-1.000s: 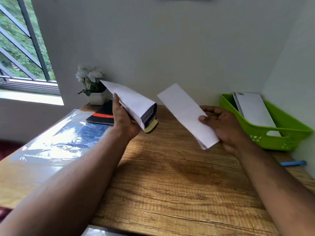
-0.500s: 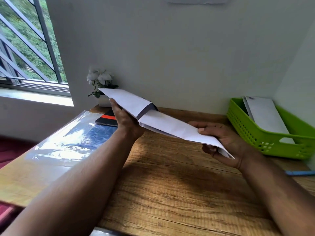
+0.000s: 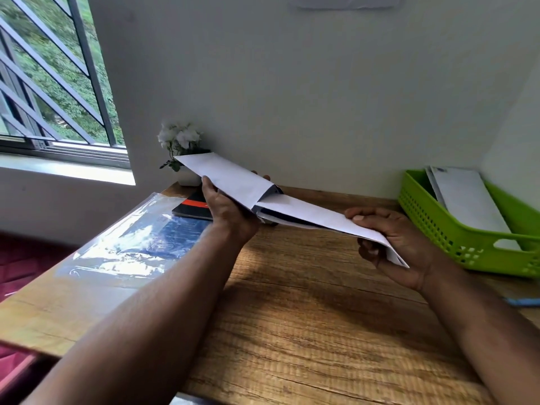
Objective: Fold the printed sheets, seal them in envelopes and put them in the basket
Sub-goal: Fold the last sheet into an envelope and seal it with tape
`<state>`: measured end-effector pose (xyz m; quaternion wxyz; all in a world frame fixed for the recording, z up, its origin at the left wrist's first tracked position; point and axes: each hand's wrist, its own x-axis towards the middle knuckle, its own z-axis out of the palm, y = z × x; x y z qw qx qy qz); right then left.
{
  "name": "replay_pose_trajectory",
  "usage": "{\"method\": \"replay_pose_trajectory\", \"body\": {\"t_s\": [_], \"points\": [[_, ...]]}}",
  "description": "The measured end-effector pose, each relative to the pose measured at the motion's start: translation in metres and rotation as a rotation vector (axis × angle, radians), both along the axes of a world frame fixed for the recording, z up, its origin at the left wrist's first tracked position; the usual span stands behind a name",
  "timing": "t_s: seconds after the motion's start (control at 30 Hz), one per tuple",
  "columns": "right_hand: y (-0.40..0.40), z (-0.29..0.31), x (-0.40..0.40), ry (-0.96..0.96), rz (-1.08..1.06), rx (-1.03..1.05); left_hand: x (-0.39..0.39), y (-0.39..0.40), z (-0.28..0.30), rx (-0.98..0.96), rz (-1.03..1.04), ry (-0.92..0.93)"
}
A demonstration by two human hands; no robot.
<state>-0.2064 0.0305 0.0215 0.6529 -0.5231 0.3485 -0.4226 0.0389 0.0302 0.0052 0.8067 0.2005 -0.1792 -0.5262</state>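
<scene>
Head view looks down over our two bare forearms to a wood-grain table top (image 3: 306, 331). We see the left hand (image 3: 230, 211) raised above the table, its thumb and fingers curled round a long white paper envelope (image 3: 230, 178) near its open mouth; the envelope slants up and away toward the wall, its far end lying in front of a small white pot of white flowers (image 3: 181, 147). The right hand (image 3: 400, 244) pinches the near end of a folded white printed sheet (image 3: 321, 216), thumb on top and fingers curled beneath. The sheet's far end sits inside the envelope's dark mouth, so the two papers form one line between the hands, held clear of the table. Most of the sheet is outside the envelope.

At the right, against the wall corner, a green perforated plastic basket (image 3: 455, 238) stands on the table, well apart from the right hand, with white envelopes (image 3: 467, 200) leaning inside it. Behind the left hand lies a black notebook with a red band (image 3: 193, 206), and beside it a clear plastic sleeve (image 3: 125, 247) over blue printed paper. A blue pen (image 3: 523, 301) shows at the right edge, partly hidden by the right arm. A barred window (image 3: 52, 74) fills the upper left.
</scene>
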Motion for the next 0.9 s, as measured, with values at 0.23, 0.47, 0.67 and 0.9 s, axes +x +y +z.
{"method": "replay_pose_trajectory", "body": {"t_s": [0.23,0.47,0.67,0.9], "points": [[0.002,-0.002,0.002,0.104,-0.023,-0.076,-0.001,0.0,0.001,0.03,-0.012,0.049],[0.011,-0.002,0.007,0.095,-0.021,-0.114,0.0,-0.002,-0.003,0.036,-0.068,0.026],[0.02,-0.007,0.011,0.184,0.481,-0.161,-0.015,-0.006,-0.008,0.066,-0.219,0.002],[0.035,0.018,0.0,0.482,0.452,-0.553,-0.015,-0.007,-0.006,0.087,-0.183,0.031]]}}
